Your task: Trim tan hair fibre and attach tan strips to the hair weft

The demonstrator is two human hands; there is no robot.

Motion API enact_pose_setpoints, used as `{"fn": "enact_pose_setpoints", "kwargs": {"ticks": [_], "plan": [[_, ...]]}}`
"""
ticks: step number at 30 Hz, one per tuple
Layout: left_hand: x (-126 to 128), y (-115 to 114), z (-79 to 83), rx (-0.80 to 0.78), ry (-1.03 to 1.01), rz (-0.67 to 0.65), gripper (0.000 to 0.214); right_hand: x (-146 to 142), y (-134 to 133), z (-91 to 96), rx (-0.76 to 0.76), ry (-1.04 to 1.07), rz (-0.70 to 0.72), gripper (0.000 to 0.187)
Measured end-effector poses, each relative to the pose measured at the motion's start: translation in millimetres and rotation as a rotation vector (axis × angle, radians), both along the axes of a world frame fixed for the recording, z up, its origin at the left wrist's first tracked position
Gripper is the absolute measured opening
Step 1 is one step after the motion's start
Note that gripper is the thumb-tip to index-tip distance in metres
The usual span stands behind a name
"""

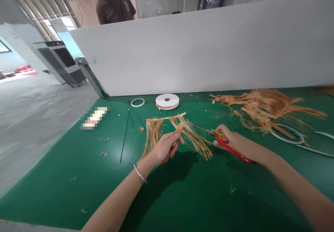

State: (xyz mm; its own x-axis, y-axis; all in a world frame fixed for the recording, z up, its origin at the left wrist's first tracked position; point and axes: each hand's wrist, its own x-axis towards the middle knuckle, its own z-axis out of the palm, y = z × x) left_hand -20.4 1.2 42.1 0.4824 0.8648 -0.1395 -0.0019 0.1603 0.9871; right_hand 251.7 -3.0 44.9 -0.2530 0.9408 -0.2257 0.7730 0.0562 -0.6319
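Note:
My left hand (164,148), with a bracelet at the wrist, is closed in a pinch on a flat tan strip of raffia-like fibre (179,127). Behind that hand, a fringe of long tan strands (153,131) hangs from a narrow pale band and spreads over the table on both sides. My right hand (231,140) grips scissors (232,150) with red handles and a yellow part. Their blades point left toward the right-hand strands; whether they touch any fibre I cannot tell.
On the green table (78,176) are a white ribbon spool (167,101), a tape roll (137,102), a thin black rod (124,136) and a fibre heap (266,108). A white ring (287,134) lies at right. A white panel (203,54) closes the back; beyond it stands a person (117,6).

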Motion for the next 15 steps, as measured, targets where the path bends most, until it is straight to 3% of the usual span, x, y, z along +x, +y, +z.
{"fn": "enact_pose_setpoints", "kwargs": {"ticks": [4,11,13,15], "plan": [[-2.6,-1.5,-0.7,-0.008,-0.030,-0.027,0.031,-23.0,0.7,1.7,-0.012,0.012,0.076,0.033],[0.4,-3.3,-1.0,-0.046,-0.077,-0.090,0.031,-28.3,7.0,-5.6,0.014,-0.014,0.173,0.035],[-0.4,-2.5,-1.5,-0.058,-0.086,-0.086,0.031,-25.7,10.8,-12.7,0.040,0.030,0.128,0.038],[-1.9,-1.1,-2.6,-0.060,-0.085,-0.072,0.031,-20.5,16.5,-21.0,0.094,0.115,-0.005,0.040]]}}
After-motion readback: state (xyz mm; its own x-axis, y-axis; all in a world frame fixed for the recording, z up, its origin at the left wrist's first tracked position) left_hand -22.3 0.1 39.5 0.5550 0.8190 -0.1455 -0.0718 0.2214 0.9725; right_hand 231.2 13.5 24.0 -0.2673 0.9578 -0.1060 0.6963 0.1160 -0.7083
